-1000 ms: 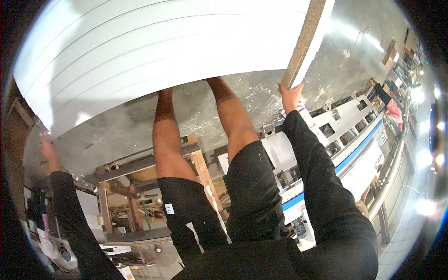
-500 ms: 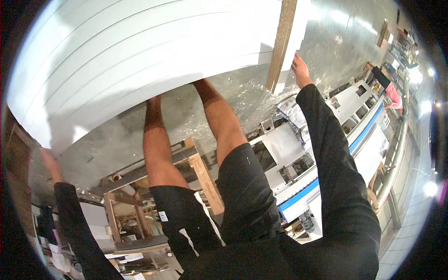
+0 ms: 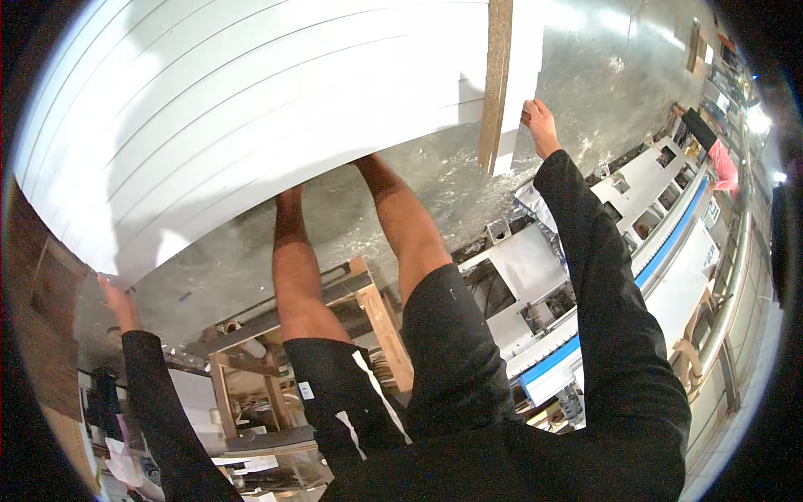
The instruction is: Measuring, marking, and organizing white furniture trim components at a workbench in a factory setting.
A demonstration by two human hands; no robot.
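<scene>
A large white panel (image 3: 284,92) with long parallel grooves fills the upper left, its near edge passing over my lower legs. Along its right side run a brown raw-edged strip (image 3: 495,84) and a white strip (image 3: 520,75). My right hand (image 3: 542,125) has its fingers curled round the outer edge of the white strip. At the panel's lower left corner, my left hand (image 3: 122,306) grips the edge; its fingertips are partly hidden there. The two arms are spread wide, one at each end of the panel.
Behind the panel lies a shiny grey floor (image 3: 594,92). A long white machine with a blue rail (image 3: 552,361) stands on the right. Near my legs is a wooden frame (image 3: 385,335). Another person's pink sleeve (image 3: 723,166) shows at the far right. A brown surface (image 3: 42,293) borders the left.
My right hand's fingers, straighter before, now curl round the strip's edge. My left hand has closed in on the panel's corner. The panel sits slightly further left relative to my legs, as the view shifts.
</scene>
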